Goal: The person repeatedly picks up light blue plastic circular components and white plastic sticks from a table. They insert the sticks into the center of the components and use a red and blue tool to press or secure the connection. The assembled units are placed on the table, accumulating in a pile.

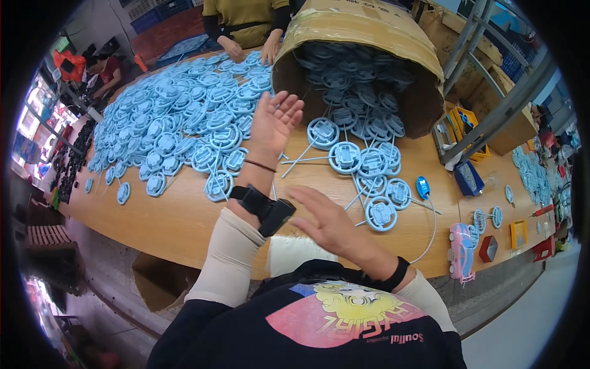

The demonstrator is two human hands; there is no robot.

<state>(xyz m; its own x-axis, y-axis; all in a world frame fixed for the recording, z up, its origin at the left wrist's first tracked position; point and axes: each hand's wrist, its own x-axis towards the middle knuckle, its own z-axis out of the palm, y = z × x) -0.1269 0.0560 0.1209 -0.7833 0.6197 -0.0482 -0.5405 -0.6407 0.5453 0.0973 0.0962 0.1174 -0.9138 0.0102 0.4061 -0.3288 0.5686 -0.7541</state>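
Note:
My left hand (276, 126) is raised over the table with the palm turned up, its fingers apart and nothing in it. Strapped to that wrist is a black box-shaped device (268, 211). Close beside the device, my right hand (332, 222) holds nothing; its thumb and fingers are spread. A big heap of light-blue plastic ring-shaped parts with thin rods (184, 111) covers the table left of and beyond my left hand. More such blue rings (345, 157) spill from a large cardboard carton (362, 27) lying on its side, just beyond my right hand.
At the far edge a co-worker's hands (230, 48) touch the heap. On the right are a blue bin (469, 178), a pink toy car (462, 252), a yellow tray (519, 234) and a metal rack post (504, 111). A white cable (433, 230) with a blue oval end crosses the table.

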